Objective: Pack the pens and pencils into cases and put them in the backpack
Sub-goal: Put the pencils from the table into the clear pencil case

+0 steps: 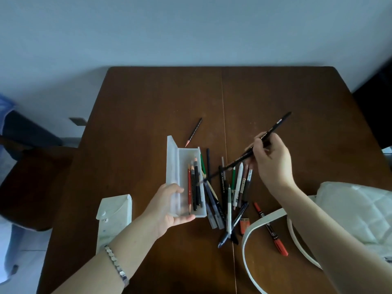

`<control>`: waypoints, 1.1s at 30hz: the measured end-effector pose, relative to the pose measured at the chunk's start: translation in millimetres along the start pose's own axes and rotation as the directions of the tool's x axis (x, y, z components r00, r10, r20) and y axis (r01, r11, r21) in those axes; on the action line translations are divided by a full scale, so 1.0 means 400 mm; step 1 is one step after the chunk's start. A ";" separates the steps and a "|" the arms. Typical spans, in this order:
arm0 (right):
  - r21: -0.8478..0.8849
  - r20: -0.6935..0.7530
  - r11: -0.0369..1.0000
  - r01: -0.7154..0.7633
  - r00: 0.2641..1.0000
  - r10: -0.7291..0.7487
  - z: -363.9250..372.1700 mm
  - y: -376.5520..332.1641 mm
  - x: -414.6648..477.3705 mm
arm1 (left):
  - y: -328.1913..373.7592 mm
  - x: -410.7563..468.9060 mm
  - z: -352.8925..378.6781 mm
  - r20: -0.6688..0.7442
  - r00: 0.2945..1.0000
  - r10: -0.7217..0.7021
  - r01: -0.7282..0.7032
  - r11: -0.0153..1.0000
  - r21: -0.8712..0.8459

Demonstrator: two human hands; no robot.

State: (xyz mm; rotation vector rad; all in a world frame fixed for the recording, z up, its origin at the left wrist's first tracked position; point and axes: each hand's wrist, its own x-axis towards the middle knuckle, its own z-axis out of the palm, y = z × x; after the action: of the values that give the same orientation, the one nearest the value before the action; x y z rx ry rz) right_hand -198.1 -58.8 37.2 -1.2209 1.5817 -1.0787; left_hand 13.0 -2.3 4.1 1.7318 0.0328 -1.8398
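Note:
A clear plastic pencil case (182,160) lies open on the brown table (148,102), lid up on its left, with several pencils inside. My left hand (167,209) grips the case's near left corner. My right hand (273,160) pinches a long black pencil (275,126) above the table, its tip slanting down toward the case. A pile of pens and pencils (231,187) lies between case and right hand. A lone dark pencil (194,132) rests beyond the case. A white quilted backpack (356,211) sits at the right edge.
A second white case with a snap flap (114,215) lies at the table's left edge. The backpack's white strap (250,232) loops over the table near a red marker (273,232) and an orange eraser (245,224). A dark chair (27,172) stands to the left.

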 end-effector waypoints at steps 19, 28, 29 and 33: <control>-0.338 0.415 0.258 0.905 0.389 -0.823 -0.016 0.082 -0.089 | -0.019 -0.072 0.046 0.114 0.992 -0.048 0.067 0.982 -0.176; -0.363 0.700 0.275 0.890 0.455 -0.550 0.038 0.087 -0.124 | -0.030 -0.100 0.077 0.135 0.991 0.013 0.003 0.993 -0.118; -0.379 0.698 0.301 0.875 0.484 -0.528 0.049 0.086 -0.130 | -0.034 -0.100 0.078 0.143 0.989 0.027 -0.014 0.995 -0.094; -0.441 0.649 0.390 0.809 0.587 -0.484 0.090 0.090 -0.132 | -0.054 -0.113 0.090 0.186 0.981 0.064 -0.063 0.998 -0.013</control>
State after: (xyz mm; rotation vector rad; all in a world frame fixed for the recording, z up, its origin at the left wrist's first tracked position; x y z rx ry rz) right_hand -164.0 -6.5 -0.9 -2.6296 1.1324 -0.5045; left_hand -30.5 18.5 42.5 1.5312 -0.0895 -1.9434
